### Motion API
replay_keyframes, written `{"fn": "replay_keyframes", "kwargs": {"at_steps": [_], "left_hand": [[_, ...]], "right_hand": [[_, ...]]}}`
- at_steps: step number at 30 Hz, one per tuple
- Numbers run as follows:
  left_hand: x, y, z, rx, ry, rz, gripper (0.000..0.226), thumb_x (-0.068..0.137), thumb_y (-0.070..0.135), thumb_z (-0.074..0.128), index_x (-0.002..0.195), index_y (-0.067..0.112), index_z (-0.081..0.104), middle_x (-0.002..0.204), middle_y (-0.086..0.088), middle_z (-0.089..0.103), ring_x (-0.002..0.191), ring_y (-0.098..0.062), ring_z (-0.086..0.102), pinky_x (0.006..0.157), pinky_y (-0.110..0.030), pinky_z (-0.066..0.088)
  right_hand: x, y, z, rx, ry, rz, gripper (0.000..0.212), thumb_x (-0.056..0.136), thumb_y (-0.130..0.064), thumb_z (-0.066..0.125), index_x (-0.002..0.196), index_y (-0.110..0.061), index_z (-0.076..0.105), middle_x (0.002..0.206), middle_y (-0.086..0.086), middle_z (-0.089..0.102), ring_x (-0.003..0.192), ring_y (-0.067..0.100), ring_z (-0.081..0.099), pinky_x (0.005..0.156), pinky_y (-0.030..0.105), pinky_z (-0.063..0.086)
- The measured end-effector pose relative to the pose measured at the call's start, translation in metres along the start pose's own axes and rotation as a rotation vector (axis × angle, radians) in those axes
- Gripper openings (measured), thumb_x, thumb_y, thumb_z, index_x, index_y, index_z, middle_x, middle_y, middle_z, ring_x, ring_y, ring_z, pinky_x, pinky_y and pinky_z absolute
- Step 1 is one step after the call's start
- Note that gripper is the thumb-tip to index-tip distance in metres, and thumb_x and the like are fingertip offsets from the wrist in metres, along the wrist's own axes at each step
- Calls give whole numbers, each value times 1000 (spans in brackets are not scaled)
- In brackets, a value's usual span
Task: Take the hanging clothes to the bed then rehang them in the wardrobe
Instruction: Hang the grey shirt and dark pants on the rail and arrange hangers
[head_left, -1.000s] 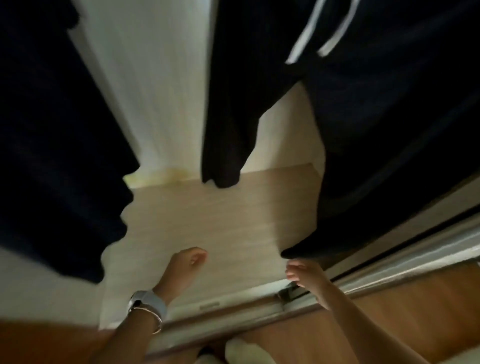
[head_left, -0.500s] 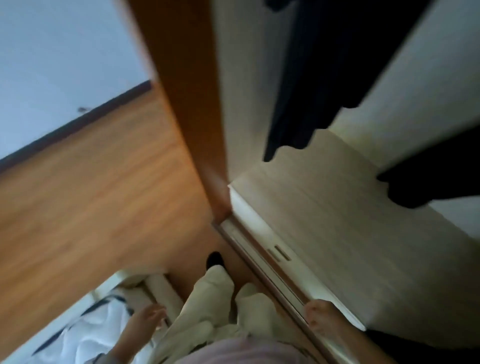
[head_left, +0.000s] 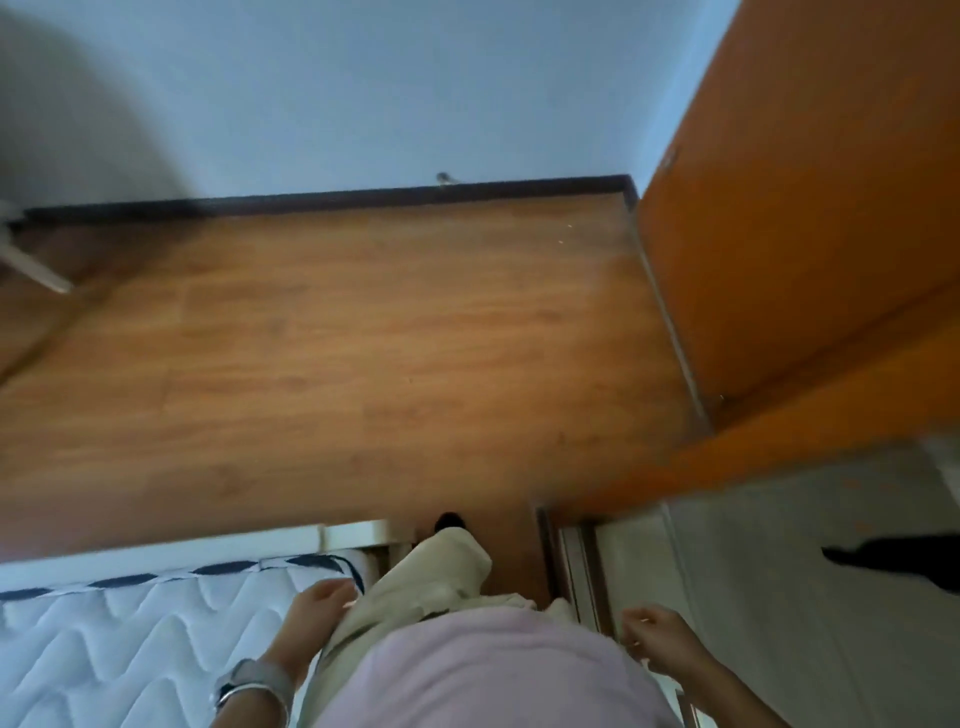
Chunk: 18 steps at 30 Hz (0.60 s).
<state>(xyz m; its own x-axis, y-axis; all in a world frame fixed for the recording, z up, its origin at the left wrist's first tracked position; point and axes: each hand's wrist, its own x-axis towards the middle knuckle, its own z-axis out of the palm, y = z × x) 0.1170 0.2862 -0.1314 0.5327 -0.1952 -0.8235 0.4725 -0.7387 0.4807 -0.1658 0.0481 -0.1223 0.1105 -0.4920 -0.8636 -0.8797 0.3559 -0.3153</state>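
Observation:
My left hand (head_left: 316, 610) hangs loosely curled beside my thigh, over the edge of the bed's white quilted mattress (head_left: 119, 634), and holds nothing. My right hand (head_left: 657, 639) hangs loosely curled at my right side, above the wardrobe's sliding track (head_left: 574, 566), also holding nothing. The wardrobe's orange door (head_left: 795, 218) stands at the right. Inside the wardrobe, only the tip of one dark hanging garment (head_left: 898, 558) shows at the far right edge over the pale wardrobe floor (head_left: 779, 597). The view is blurred.
A brown wooden floor (head_left: 332, 353) stretches ahead to a pale blue wall (head_left: 363, 88) with a dark skirting board. A light-coloured furniture leg (head_left: 31, 265) shows at the far left. My beige trousers and a dark shoe (head_left: 449, 519) fill the bottom middle.
The view has swung left, away from the wardrobe's dark clothes, towards the floor and bed. Both hands have dropped from in front of the wardrobe to my sides.

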Motion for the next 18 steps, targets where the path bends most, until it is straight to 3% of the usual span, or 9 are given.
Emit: {"fn": "replay_keyframes", "kwargs": {"at_steps": [2,5,9,14,18], "left_hand": [[13,22,-14,-100,-9,-46,14,90,9,52,83,7,64,88,-11,62,79,-22,55,62,-25,39],[30,52,-34,-161,15,-72,11,93,16,49,92,13,60,93,-8,62,90,-22,56,68,-28,37],[57,79,-50,-256,74,-102,12,93,14,48,96,7,58,89,-9,60,79,-20,54,61,-25,34],[94,102,-50,-375,106,-253,14,93,17,49,98,8,59,91,-8,61,81,-22,56,60,-26,34],[129,141,-47,-472,127,-342,18,87,22,55,98,9,58,94,-8,61,84,-22,57,70,-27,39]], "right_hand": [[13,-48,3,-94,-37,-18,23,89,-17,49,69,-14,58,72,6,57,67,20,49,66,25,35],[29,-128,5,-126,-64,-114,16,90,-20,51,78,-18,60,84,4,60,78,19,53,71,30,41],[51,-223,4,-121,-80,-241,12,92,-19,51,99,-18,61,100,2,60,99,20,56,83,32,46],[102,-306,-1,-251,-78,-243,19,93,-20,50,108,-14,61,105,3,57,99,19,53,80,29,41],[155,-376,-20,-409,-59,-177,26,93,-19,49,107,-3,65,105,10,61,96,23,56,79,30,43]]}}
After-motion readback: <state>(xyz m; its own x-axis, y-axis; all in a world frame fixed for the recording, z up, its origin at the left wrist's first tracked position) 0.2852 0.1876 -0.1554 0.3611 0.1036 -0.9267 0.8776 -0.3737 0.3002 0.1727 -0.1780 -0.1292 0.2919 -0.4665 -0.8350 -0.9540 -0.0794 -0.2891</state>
